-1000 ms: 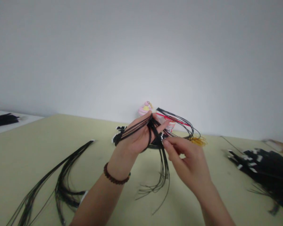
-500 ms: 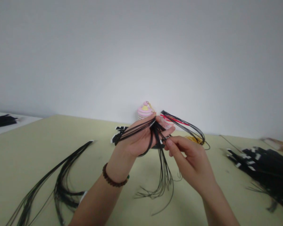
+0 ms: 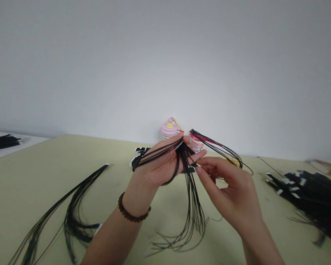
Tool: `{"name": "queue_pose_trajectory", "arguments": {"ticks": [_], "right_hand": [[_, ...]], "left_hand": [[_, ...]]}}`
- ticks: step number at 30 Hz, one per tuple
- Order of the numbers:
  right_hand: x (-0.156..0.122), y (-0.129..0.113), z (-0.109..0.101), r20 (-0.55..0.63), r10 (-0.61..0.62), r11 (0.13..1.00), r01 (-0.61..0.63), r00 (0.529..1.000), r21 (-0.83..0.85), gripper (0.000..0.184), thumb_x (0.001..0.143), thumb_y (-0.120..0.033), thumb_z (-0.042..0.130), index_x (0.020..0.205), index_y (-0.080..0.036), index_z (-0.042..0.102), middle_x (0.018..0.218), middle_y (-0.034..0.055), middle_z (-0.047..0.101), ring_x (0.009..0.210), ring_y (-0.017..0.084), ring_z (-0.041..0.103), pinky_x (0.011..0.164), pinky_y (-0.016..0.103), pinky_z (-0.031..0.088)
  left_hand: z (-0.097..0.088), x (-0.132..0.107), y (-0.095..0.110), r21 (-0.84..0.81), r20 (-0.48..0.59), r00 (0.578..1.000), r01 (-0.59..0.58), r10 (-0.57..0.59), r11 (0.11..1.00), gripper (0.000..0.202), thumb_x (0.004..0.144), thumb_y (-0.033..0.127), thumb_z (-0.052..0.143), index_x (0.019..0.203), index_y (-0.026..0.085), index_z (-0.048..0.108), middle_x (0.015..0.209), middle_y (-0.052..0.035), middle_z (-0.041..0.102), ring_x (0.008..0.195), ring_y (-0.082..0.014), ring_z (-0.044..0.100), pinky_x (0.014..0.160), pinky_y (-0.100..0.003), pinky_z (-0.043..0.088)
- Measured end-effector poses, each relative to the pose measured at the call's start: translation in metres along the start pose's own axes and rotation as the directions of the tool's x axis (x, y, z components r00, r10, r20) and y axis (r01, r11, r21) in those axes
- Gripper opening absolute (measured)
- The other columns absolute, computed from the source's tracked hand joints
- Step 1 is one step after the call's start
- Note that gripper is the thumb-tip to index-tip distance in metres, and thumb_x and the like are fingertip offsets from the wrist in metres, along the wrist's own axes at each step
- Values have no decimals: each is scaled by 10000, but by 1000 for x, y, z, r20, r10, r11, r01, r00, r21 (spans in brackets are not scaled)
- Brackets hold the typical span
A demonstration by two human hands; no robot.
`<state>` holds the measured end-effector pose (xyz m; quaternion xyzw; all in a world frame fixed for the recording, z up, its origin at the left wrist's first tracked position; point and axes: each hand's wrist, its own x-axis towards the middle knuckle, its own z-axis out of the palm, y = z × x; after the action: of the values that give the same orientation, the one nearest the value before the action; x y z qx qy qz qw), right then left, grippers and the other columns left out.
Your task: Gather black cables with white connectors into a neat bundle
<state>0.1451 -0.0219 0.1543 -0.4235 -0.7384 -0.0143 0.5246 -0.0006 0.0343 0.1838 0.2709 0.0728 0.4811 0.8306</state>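
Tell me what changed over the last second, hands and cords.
The right hand slid a little to the right and lower, its fingertips keeping their pinch at the cords' tagged ends. The hanging black cords now dangle lower and fan wider. The left hand keeps its grip on the bundle, slightly raised. The loose cords on the table, the tagged pile and the pink charm stayed put.

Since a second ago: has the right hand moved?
Yes. The right hand has drifted right and slightly down, away from the pink toy at the wall, fingertips still at the black cords.
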Motion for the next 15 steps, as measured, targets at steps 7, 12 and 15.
{"name": "queue_pose_trajectory", "arguments": {"ticks": [7,12,15], "right_hand": [[0,-6,6,1,-61,998,61,998,33,114,750,-60,588,800,-147,641,783,-4,663,624,63,550,583,184,444],[1,-7,4,66,-14,995,7,998,97,71,777,-108,584,767,-156,636,738,-18,655,630,69,544,594,194,439],[2,-7,4,83,20,992,-30,996,121,53,781,-132,600,751,-162,632,719,-22,648,640,73,545,593,194,429]], "left_hand": [[6,-4,-3,32,-33,999,14,-13,999,224,900,131,420,718,116,550,652,-10,585,680,-124,618,868,-348,508],[5,-4,-3,33,-22,1000,-8,9,999,193,895,108,418,758,122,553,661,-7,588,662,-110,618,862,-342,521],[5,-5,-3,62,-22,999,-33,35,998,181,891,105,422,778,120,563,681,-15,596,658,-104,616,840,-328,535]]}}
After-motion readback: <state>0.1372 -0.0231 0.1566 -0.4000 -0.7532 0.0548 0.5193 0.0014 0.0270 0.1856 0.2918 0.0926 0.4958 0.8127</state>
